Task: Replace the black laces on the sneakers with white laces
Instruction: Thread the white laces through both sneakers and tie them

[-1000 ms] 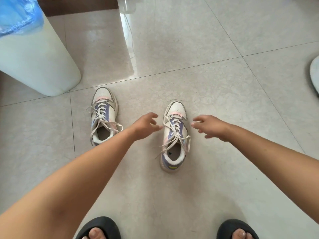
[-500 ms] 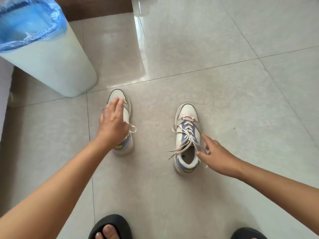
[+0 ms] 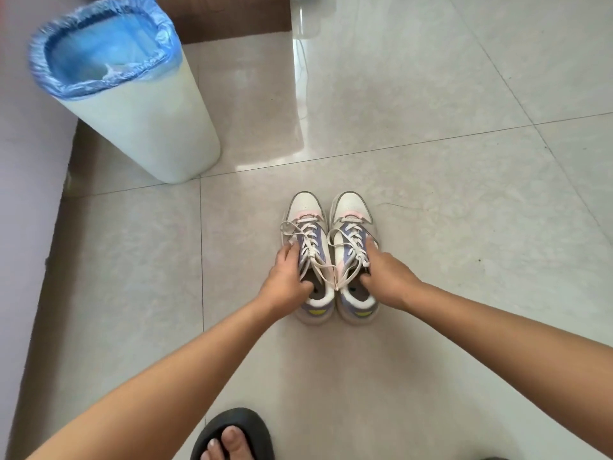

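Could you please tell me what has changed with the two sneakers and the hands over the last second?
The two sneakers, apart on the floor a second ago, now stand side by side, touching. The left hand grips the left sneaker at its collar, and the right hand grips the right sneaker likewise; a second ago both hands held nothing. The white laces remain threaded, and the bin stands on the floor as before.

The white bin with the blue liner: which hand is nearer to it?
Left. The left hand grips the left sneaker, on the bin's side; the right hand grips the right sneaker, farther away.
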The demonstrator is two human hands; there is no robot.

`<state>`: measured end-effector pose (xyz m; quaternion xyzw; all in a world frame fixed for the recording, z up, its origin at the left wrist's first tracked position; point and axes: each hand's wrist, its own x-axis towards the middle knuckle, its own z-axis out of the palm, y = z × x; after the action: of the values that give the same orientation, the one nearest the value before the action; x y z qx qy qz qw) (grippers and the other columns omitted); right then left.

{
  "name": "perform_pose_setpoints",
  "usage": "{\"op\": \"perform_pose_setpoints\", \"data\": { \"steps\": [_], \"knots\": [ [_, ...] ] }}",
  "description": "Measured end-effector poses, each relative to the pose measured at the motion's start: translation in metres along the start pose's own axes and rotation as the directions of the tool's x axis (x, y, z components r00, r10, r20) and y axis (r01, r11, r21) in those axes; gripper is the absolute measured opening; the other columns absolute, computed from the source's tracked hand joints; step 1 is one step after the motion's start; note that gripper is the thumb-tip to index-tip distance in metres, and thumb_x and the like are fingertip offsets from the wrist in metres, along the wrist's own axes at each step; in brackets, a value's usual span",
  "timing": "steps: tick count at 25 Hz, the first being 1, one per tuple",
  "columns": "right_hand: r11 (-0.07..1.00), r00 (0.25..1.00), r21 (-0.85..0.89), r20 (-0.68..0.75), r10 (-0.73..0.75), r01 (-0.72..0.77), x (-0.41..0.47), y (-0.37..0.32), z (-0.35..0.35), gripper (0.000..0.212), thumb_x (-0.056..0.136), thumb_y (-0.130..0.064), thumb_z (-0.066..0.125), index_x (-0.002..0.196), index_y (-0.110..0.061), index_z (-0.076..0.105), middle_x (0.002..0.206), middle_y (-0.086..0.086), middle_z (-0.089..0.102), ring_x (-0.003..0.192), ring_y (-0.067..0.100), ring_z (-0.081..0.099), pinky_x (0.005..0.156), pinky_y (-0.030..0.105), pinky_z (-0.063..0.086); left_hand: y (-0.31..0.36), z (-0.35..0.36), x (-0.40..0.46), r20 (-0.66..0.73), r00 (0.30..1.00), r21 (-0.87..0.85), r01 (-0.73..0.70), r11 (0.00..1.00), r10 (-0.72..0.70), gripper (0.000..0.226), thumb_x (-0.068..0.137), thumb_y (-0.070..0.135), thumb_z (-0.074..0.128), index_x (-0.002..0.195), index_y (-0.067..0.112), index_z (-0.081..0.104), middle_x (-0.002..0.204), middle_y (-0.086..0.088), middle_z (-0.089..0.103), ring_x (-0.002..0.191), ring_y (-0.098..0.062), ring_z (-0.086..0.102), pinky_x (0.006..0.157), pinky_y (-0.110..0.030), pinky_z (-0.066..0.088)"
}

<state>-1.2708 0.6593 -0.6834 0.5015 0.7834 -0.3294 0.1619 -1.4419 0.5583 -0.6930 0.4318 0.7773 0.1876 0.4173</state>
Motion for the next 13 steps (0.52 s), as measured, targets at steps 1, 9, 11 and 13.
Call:
{"op": "perform_pose_setpoints", "data": {
  "steps": [1, 9, 11, 13],
  "knots": [
    [0.999, 1.0, -0.034, 0.004, -0.001, 0.001, 0.001, -0.001, -0.001, 0.078, 0.091, -0.023, 0.049, 0.151, -0.018, 0.001, 0.118, 0.02, 0.055, 0.104, 0.034, 0.056, 0.079, 0.033, 0.043, 0.001, 0.007, -0.002, -0.029, 1.0, 0.005, 0.005, 1.0, -0.005, 0.083, 0.078, 0.004, 0.058, 0.149, 0.013, 0.017, 0.156, -0.006, 0.011, 0.142, -0.021, 0.022, 0.11, -0.023, 0.02],
    [0.985, 0.98, 0.173, 0.192, -0.054, 0.021, -0.001, 0.005, -0.057, 0.054, 0.091, -0.02, 0.052, 0.142, -0.016, 0.039, 0.126, 0.004, 0.054, 0.109, 0.019, 0.053, 0.089, 0.025, 0.04, -0.004, -0.011, -0.003, -0.15, 0.981, 0.103, -0.106, 0.989, 0.121, 0.052, 0.083, 0.02, 0.063, 0.132, 0.014, 0.048, 0.131, -0.004, 0.043, 0.122, -0.018, 0.045, 0.098, -0.029, 0.039],
    [0.974, 0.979, 0.131, -0.11, -0.173, 0.187, 0.003, -0.006, -0.061, 0.032, 0.091, -0.015, 0.051, 0.122, -0.013, 0.06, 0.119, 0.005, 0.059, 0.11, 0.019, 0.054, 0.09, 0.026, 0.039, 0.0, -0.009, -0.002, -0.259, 0.925, 0.281, -0.203, 0.938, 0.278, 0.029, 0.082, 0.02, 0.061, 0.109, 0.01, 0.063, 0.111, -0.006, 0.057, 0.103, -0.022, 0.056, 0.076, -0.035, 0.051],
    [0.95, 0.936, 0.051, -0.195, -0.294, 0.309, 0.007, -0.025, -0.043, 0.027, 0.092, -0.015, 0.051, 0.116, -0.013, 0.062, 0.118, 0.005, 0.058, 0.111, 0.02, 0.051, 0.095, 0.027, 0.038, 0.006, -0.004, -0.001, -0.291, 0.859, 0.423, -0.279, 0.862, 0.421, 0.016, 0.08, 0.018, 0.053, 0.083, 0.007, 0.064, 0.085, -0.006, 0.062, 0.075, -0.025, 0.062, 0.046, -0.033, 0.05]
  ]
}}
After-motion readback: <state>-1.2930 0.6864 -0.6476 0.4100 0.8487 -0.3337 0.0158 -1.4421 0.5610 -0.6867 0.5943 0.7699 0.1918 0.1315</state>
